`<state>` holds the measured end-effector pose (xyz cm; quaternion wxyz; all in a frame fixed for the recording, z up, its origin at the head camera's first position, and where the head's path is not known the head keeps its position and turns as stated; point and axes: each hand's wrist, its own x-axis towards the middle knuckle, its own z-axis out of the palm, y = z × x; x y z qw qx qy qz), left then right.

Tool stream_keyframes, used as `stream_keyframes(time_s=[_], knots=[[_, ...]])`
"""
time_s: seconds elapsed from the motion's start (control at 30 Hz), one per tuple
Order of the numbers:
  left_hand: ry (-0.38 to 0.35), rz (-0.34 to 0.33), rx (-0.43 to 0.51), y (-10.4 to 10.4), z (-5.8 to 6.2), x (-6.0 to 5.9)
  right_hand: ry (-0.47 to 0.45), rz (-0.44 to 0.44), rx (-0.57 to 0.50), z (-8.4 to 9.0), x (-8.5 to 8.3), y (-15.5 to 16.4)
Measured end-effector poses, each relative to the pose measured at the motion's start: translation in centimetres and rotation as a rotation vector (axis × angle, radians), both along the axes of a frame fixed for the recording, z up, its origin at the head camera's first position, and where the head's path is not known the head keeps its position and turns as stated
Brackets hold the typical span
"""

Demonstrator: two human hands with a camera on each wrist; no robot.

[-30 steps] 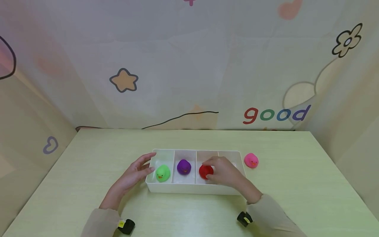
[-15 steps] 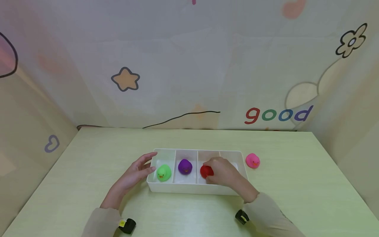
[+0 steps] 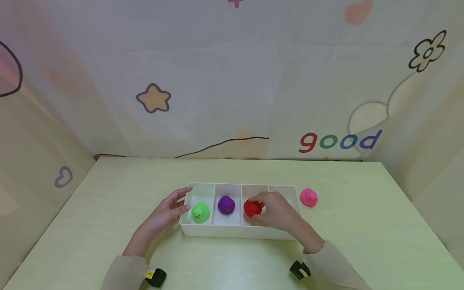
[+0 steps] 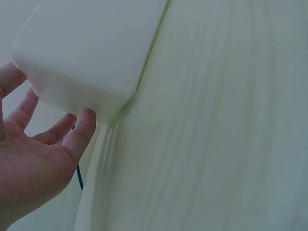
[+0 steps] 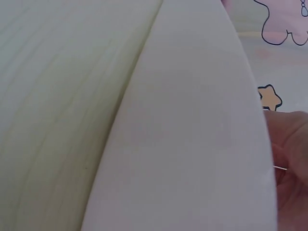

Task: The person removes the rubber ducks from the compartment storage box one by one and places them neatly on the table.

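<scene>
A long white tray [image 3: 237, 231] with dividers lies on the table in the head view. My left hand [image 3: 168, 213] is at its left end, fingers spread and fingertips against the end wall; the left wrist view shows these fingertips [image 4: 86, 115] at the tray's corner. Inside, a green toy duck [image 3: 200, 212] sits in the leftmost compartment and a purple toy duck [image 3: 226, 205] in the one beside it. My right hand [image 3: 277, 211] reaches over the front wall and pinches a red toy duck [image 3: 251, 208] in the third compartment between thumb and fingers, partly covering it.
A pink toy duck [image 3: 309, 197] sits on the table just off the tray's right end. Behind the table [image 3: 127, 193] hangs a printed cloth backdrop [image 3: 217, 88], with cloth at both sides too. The tray's front wall [image 5: 187, 120] fills much of the right wrist view.
My right hand has shifted very slightly, with its fingers a little looser around the red duck. The left hand and the other ducks stay in place.
</scene>
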<state>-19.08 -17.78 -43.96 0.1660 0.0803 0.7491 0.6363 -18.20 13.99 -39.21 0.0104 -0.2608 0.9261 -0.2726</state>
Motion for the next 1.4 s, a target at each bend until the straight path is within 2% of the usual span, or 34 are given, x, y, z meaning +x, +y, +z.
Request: stream_keyframes(time_s=[0.33,0.5,0.8,1.17,1.4], knots=[[0.004,0.0,0.008,0.1,0.0,-0.1,0.104,0.038,-0.121,0.7,0.5,1.3],[0.005,-0.002,0.007,0.1,-0.2,0.0,0.106,0.023,-0.168,0.9,0.6,2.1],[-0.001,0.0,0.009,0.1,0.0,0.1,0.065,-0.115,-0.211,1.8,0.9,4.4],[0.01,0.0,0.007,0.1,0.1,0.2,0.063,-0.249,-0.266,2.4,1.2,9.0],[0.003,0.01,-0.002,0.1,0.1,0.2,0.1,-0.336,-0.246,2.3,1.2,12.1]])
